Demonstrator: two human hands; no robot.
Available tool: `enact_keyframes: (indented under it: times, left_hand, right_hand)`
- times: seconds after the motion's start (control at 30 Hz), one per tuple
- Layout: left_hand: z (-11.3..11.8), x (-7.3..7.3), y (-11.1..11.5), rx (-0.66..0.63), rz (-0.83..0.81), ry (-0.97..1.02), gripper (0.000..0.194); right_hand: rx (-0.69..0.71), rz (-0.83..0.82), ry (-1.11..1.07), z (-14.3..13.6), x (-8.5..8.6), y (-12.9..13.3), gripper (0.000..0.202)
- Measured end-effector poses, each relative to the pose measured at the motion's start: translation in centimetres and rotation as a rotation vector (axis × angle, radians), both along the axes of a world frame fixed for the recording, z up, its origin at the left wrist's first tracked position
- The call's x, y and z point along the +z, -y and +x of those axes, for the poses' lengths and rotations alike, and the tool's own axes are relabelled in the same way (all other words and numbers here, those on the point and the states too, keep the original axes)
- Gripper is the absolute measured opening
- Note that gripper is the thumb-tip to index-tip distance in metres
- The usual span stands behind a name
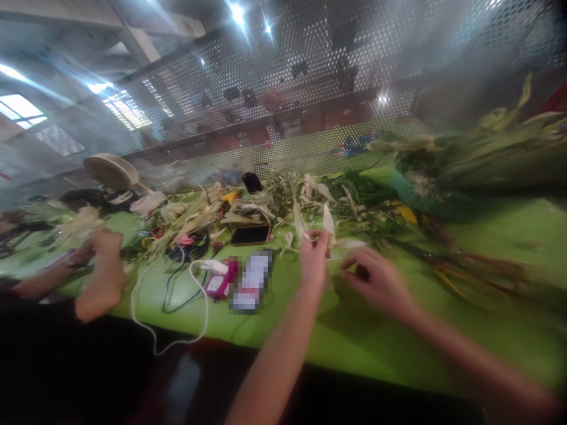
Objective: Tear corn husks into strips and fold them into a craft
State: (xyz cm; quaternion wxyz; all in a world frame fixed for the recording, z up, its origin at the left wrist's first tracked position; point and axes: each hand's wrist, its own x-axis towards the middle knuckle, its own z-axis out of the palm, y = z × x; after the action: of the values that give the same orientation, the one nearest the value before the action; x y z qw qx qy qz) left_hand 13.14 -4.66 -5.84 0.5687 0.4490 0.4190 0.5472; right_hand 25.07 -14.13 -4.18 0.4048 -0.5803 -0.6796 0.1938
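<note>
My left hand (314, 257) is closed around some pale leaf pieces (328, 218) that point upward above the fingers. Just to its right, my right hand (372, 274) has its thumb and forefinger curled toward each other beside a pale strip (349, 243); blur hides whether the fingertips grip that strip. Both hands are over the green table (354, 330). Behind them lies a long pile of dry and green leaves (274, 200).
A dark phone (250, 235), a blurred-out screen (252, 280) and a magenta power block (221, 280) with looping cables lie left of my hands. Another person's hands (100, 248) work further left. Stems (478, 271) and a teal bundle (416, 183) are at right; a perforated panel (274, 112) stands behind.
</note>
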Motion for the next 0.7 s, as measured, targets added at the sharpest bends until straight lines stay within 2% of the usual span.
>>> enact_keyframes:
  times: [0.07, 0.13, 0.2, 0.3, 0.57, 0.7]
  left_hand:
    - [-0.1, 0.1, 0.1, -0.037, -0.002, -0.02, 0.032]
    - [0.0, 0.2, 0.3, -0.082, 0.001, -0.043, 0.032]
    - [0.0, 0.4, 0.5, -0.112, 0.014, -0.076, 0.033]
    - [0.1, 0.6, 0.8, -0.134, 0.0, -0.093, 0.035]
    - [-0.1, 1.3, 1.1, -0.202, -0.115, 0.003, 0.037]
    - [-0.1, 1.3, 1.2, -0.227, -0.094, -0.012, 0.036]
  right_hand:
    - [-0.101, 0.158, -0.043, 0.4, 0.0, -0.1, 0.013]
    - [-0.167, 0.208, -0.099, 0.8, -0.3, -0.4, 0.022]
    - [-0.187, 0.17, -0.153, 1.3, -0.7, -0.9, 0.027]
    - [-0.193, 0.089, -0.137, 2.2, -0.7, -1.5, 0.016]
    - [-0.375, -0.041, -0.027, 4.9, 0.7, -1.8, 0.016]
    - [-0.352, -0.037, 0.011, 5.0, 0.8, -2.0, 0.016]
